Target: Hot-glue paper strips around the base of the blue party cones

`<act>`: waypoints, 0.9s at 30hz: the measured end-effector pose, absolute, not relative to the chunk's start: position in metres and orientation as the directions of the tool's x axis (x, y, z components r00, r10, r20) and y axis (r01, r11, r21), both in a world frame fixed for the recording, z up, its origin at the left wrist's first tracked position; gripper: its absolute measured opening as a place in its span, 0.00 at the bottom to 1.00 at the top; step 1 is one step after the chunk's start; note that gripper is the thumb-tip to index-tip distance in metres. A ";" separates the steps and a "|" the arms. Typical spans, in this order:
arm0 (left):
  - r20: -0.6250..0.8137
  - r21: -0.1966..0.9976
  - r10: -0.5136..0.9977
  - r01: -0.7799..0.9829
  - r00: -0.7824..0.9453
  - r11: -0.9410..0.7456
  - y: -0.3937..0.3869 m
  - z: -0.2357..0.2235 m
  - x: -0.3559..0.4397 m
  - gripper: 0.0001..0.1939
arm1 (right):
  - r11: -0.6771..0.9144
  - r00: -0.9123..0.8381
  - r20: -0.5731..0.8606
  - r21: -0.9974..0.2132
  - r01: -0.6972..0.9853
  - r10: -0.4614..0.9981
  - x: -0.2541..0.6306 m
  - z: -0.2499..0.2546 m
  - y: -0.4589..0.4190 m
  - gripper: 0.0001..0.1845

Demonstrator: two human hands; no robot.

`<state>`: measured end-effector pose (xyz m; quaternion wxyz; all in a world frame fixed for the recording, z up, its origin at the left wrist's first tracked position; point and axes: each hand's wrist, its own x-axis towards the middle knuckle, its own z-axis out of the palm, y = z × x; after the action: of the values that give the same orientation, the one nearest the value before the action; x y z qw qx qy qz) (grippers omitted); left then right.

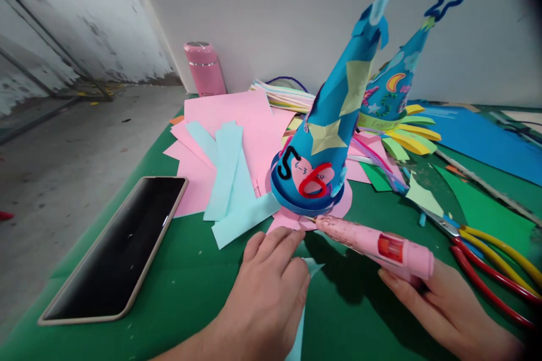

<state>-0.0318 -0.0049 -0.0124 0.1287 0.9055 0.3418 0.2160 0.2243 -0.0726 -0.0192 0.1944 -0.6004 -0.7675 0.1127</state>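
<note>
A blue paper cone hat with pale stars and pipe-cleaner numbers stands upright on pink petal shapes on the green table. My right hand is closed round a pink glue gun, whose nozzle points at the hat's lower rim. My left hand lies flat with its fingers stretched out, pressing a light blue paper piece just in front of the hat.
A black phone lies at the left. Pink and light blue paper sheets are piled behind it, with a pink bottle by the wall. A second decorated cone, scissors and blue and green sheets lie at the right.
</note>
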 end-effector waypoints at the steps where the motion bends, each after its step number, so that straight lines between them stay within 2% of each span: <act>1: 0.293 0.383 0.677 0.566 0.675 -0.730 -0.005 -0.012 -0.032 0.09 | 0.265 -0.218 0.160 -0.399 0.878 0.963 0.225 -0.018 -0.072 0.23; 10: 0.235 0.392 0.685 0.578 0.689 -0.716 -0.003 -0.007 -0.031 0.09 | 0.240 -0.181 0.177 -0.407 0.881 0.967 0.222 -0.010 -0.071 0.18; 19: 0.231 0.432 0.696 0.569 0.680 -0.700 -0.001 -0.007 -0.029 0.09 | 0.253 -0.215 0.135 -0.430 0.867 0.967 0.219 -0.011 -0.069 0.20; 27: 0.219 0.429 0.702 0.580 0.677 -0.693 -0.002 -0.009 -0.028 0.09 | 0.303 -0.244 0.190 -0.409 0.861 0.951 0.216 -0.010 -0.063 0.19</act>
<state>-0.0285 -0.0017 -0.0091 0.1645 0.9009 0.3557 0.1865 0.2158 -0.0630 -0.0098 0.2038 -0.5801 -0.7809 0.1103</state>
